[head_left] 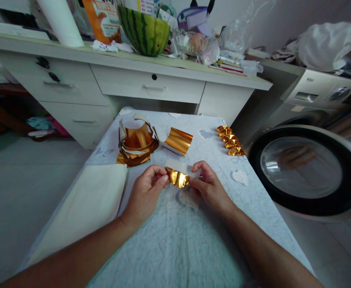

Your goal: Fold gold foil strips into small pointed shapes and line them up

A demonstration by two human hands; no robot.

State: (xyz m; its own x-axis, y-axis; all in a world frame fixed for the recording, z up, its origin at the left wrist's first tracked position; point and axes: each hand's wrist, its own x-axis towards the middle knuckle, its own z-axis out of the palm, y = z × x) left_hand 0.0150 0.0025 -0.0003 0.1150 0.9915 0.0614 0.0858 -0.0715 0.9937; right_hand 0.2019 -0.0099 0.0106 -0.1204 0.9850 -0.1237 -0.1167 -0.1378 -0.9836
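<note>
Between my two hands is a sheet of gold foil paper (179, 179), partly folded, with its white backing showing along the far edge. My left hand (149, 185) pinches its left end between thumb and fingers. At the right end, my right hand (207, 182) grips it the same way, thumb in front. Just beyond lies a curled gold foil sheet (179, 140). Farther left sits a stack of curled gold foil papers (137, 140) with white edges. A row of folded gold foil pieces (231, 141) lies at the table's far right edge.
A pale blue patterned cloth covers the table (169, 240). A white sheet (88, 204) lies along its left side. Behind stands a white desk (175, 89) with a cut watermelon (145, 30) and clutter. An open washing machine door (303, 168) is close on the right.
</note>
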